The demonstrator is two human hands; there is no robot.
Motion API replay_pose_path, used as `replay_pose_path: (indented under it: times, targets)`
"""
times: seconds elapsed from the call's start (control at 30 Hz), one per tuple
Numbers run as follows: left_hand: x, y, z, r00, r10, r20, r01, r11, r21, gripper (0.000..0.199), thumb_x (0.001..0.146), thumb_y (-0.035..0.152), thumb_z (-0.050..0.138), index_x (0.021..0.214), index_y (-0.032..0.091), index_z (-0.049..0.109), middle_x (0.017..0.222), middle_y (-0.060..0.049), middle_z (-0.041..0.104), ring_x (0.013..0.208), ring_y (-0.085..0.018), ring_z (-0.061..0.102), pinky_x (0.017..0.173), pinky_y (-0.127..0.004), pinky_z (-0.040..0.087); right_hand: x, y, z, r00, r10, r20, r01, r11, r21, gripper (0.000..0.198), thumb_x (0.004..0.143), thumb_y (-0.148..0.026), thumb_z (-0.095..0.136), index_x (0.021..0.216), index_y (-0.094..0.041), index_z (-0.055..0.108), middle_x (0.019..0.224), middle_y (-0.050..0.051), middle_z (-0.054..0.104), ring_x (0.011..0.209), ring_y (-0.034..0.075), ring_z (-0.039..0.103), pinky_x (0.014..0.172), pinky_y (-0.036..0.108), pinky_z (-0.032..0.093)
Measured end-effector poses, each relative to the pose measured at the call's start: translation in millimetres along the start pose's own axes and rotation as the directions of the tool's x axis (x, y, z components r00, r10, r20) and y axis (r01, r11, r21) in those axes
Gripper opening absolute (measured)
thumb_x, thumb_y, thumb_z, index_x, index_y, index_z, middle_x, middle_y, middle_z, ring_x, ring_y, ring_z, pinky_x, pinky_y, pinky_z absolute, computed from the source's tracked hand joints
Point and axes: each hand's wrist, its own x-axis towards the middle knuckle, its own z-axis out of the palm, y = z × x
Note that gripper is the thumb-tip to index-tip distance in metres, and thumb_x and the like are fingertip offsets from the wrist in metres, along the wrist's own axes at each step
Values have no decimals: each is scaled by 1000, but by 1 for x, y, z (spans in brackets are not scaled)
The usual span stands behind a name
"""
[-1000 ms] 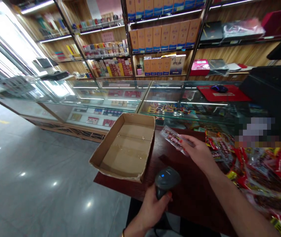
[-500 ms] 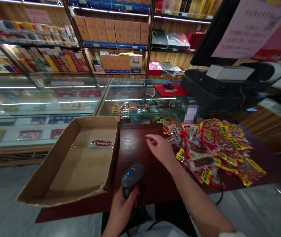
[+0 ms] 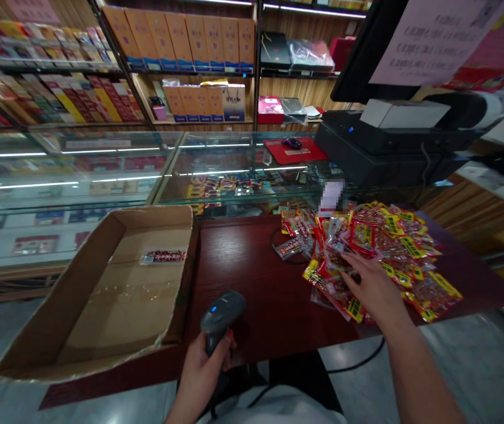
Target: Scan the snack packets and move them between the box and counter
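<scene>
My left hand is wrapped round the handle of a dark grey barcode scanner, which shows a small blue light. My right hand reaches over a pile of snack packets in red, yellow and clear plastic. Its fingers are apart and hold nothing that I can see; the fingertips touch or nearly touch the packets. To the left stands an open cardboard box with one snack packet lying flat in it.
The dark red wooden tabletop carries the box and the pile. Behind it are glass display cases, a red mouse pad and a black checkout machine. A black cable hangs by the table's front edge.
My right hand has moved right, from bare tabletop to over the packet pile, and its fingers have spread. My left hand still grips the scanner. The view has shifted slightly.
</scene>
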Motion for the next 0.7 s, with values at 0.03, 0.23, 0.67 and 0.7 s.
replay_pose_path:
  times: [0.03, 0.23, 0.67, 0.7]
  targets:
    - [0, 0, 0, 1000, 2, 0, -2, 1000, 5, 44, 77, 60, 68, 73, 16, 63, 50, 1, 60, 46, -13, 54, 50, -24, 43, 4, -4, 2, 1000, -27, 9, 27, 999, -28, 44, 92, -33, 52, 130, -13, 65, 126, 16, 70, 115, 33, 63, 101, 51, 49]
    - [-4, 4, 0, 1000, 3, -23, -2, 1000, 10, 41, 78, 57, 67, 75, 16, 63, 52, 1, 60, 47, -13, 54, 51, -24, 44, 16, -17, -3, 998, -67, -7, 66, 994, -86, 36, 94, -25, 50, 121, -14, 71, 105, 13, 76, 100, 32, 68, 89, 47, 54]
    - [-7, 7, 5, 998, -2, -69, 2, 1000, -2, 35, 77, 51, 69, 71, 16, 63, 49, 2, 59, 45, -13, 53, 48, -23, 42, 21, -166, 51, 790, 445, 423, -347, -245, 906, 29, 77, -41, 77, 95, -25, 62, 85, -4, 73, 70, 15, 71, 62, 29, 63]
    - [-8, 7, 5, 998, -1, -70, -1, 1000, -16, 35, 77, 51, 69, 71, 17, 63, 49, 2, 59, 45, -13, 53, 48, -23, 42, 20, -170, 60, 778, 434, 455, -363, -282, 888, 32, 73, -40, 80, 94, -24, 62, 85, -4, 73, 72, 15, 71, 63, 29, 63]
